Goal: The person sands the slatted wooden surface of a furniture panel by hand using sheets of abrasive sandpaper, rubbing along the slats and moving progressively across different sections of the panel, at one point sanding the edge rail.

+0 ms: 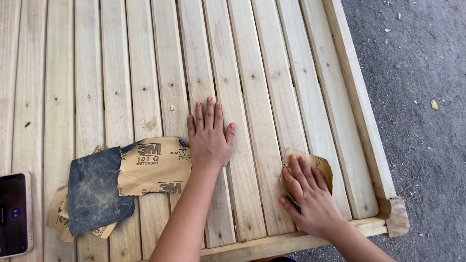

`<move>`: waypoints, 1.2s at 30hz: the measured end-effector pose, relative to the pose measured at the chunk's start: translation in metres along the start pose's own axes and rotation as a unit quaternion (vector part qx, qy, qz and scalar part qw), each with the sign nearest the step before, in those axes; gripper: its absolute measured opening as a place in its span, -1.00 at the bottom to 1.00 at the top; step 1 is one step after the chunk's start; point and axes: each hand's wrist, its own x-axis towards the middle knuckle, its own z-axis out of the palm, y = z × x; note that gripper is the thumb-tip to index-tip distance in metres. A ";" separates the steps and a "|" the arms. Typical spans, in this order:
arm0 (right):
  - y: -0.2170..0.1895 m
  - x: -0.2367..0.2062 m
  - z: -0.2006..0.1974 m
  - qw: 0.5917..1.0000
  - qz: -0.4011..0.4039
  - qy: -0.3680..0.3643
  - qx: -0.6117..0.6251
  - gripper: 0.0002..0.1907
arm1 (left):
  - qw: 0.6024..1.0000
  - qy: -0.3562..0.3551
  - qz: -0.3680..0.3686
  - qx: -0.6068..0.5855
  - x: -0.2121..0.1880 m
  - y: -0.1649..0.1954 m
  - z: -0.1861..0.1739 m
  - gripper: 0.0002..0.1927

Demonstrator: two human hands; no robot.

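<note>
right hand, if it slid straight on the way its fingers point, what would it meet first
Probably nothing but bare slats: the right hand, pressing folded sandpaper, points up and slightly left along the boards, and that line looks free to the picture's top.

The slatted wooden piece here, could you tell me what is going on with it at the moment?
A person leans over a slatted wooden frame set on gritty ground. The right hand presses a folded piece of sandpaper against a slat near the frame's corner. The left hand lies flat on the slats, holding nothing. Beside it sit loose sandpaper sheets, one dark side up and dusty. A phone rests at the far left edge.
</note>
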 end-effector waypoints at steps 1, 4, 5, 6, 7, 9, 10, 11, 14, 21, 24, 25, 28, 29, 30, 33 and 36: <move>0.003 0.006 0.002 0.998 -0.010 0.054 0.018 -0.22 | 1.000 -0.008 -0.001 0.001 -0.001 0.000 0.000 -0.27; 0.022 0.072 0.004 0.996 0.017 0.088 -0.024 -0.19 | 1.000 -0.021 -0.011 0.008 -0.001 -0.002 -0.001 -0.26; 0.029 0.101 0.001 0.997 0.034 0.064 -0.019 -0.17 | 1.000 -0.023 -0.012 0.010 -0.002 -0.001 -0.002 -0.26; 0.039 0.133 -0.004 0.998 0.052 0.041 -0.016 -0.15 | 1.000 -0.025 -0.011 0.011 -0.002 -0.001 -0.002 -0.26; 0.047 0.167 -0.010 0.997 0.076 0.022 0.000 -0.15 | 1.000 -0.028 -0.010 0.008 -0.002 -0.002 -0.003 -0.26; 0.064 0.237 -0.026 0.992 0.122 -0.003 0.025 -0.16 | 1.000 -0.028 -0.011 0.002 0.001 -0.002 -0.004 -0.26; 0.069 0.262 -0.033 0.989 0.143 -0.014 0.039 -0.18 | 0.999 -0.034 -0.013 -0.001 0.002 -0.003 -0.004 -0.27; 0.070 0.277 -0.035 0.988 0.149 -0.003 0.046 -0.19 | 0.999 -0.041 -0.015 -0.003 0.003 -0.003 -0.005 -0.27; 0.062 0.277 -0.031 0.985 0.159 0.011 0.062 -0.21 | 0.999 -0.050 -0.018 -0.001 0.005 -0.004 -0.007 -0.27; 0.006 0.063 -0.002 0.998 0.033 0.051 -0.009 -0.21 | 1.000 -0.024 -0.003 0.003 -0.001 0.000 -0.006 -0.26; -0.008 0.008 0.002 0.999 0.013 0.032 -0.016 -0.22 | 1.000 -0.023 0.002 0.004 -0.002 0.000 -0.003 -0.26; -0.008 0.006 0.004 0.999 0.009 0.026 -0.020 -0.22 | 1.000 -0.019 0.001 0.002 -0.001 0.000 -0.002 -0.26; 0.005 0.052 0.008 0.999 0.034 0.026 -0.015 -0.21 | 1.000 -0.014 0.001 0.002 -0.001 -0.001 -0.001 -0.26; 0.012 0.078 0.008 0.999 0.049 0.011 -0.015 -0.19 | 1.000 -0.014 0.000 0.004 -0.002 -0.001 -0.001 -0.25; 0.020 0.105 0.007 0.998 0.065 -0.004 -0.016 -0.18 | 1.000 -0.016 0.000 0.006 -0.002 -0.002 0.000 -0.25; 0.044 0.193 -0.011 0.993 0.107 -0.040 0.031 -0.18 | 0.999 -0.030 -0.014 -0.002 -0.003 -0.003 0.000 -0.24; 0.057 0.259 -0.029 0.988 0.138 -0.020 0.061 -0.18 | 1.000 -0.027 -0.016 -0.001 -0.001 -0.004 0.001 -0.25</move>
